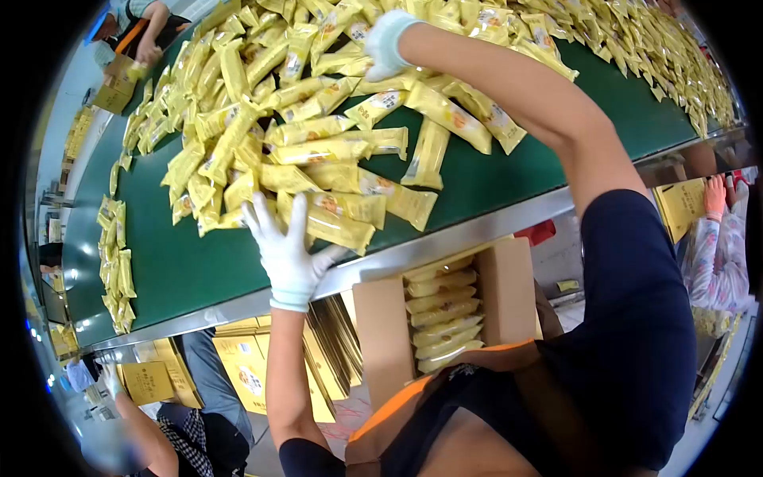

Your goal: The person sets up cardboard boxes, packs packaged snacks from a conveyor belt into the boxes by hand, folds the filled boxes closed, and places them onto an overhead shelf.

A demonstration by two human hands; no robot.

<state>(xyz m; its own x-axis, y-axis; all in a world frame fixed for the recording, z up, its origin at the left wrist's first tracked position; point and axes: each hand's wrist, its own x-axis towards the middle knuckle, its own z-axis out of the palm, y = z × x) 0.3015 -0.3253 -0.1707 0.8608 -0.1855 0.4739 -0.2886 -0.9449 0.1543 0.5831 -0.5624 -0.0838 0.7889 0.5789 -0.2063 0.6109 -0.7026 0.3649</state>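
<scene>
Yellow wrapped packets [318, 151] lie heaped on a green table [199, 274]. My left hand [288, 254], in a white glove, is spread at the near edge of the heap, its fingertips touching packets; nothing is held in it. My right hand [387, 44], in a pale glove, reaches over the far part of the heap among the packets. Its fingers are partly hidden, so its grip does not show. An open cardboard box [509, 290] stands below the table edge in front of me, with a row of yellow packets [443, 310] inside.
Flattened yellow cartons [246, 370] stand left of the box. Co-workers are at the upper left, lower left and right, one with a pink glove [714, 197]. More packets [636, 48] cover the table's far right. A metal rim [469, 222] edges the table.
</scene>
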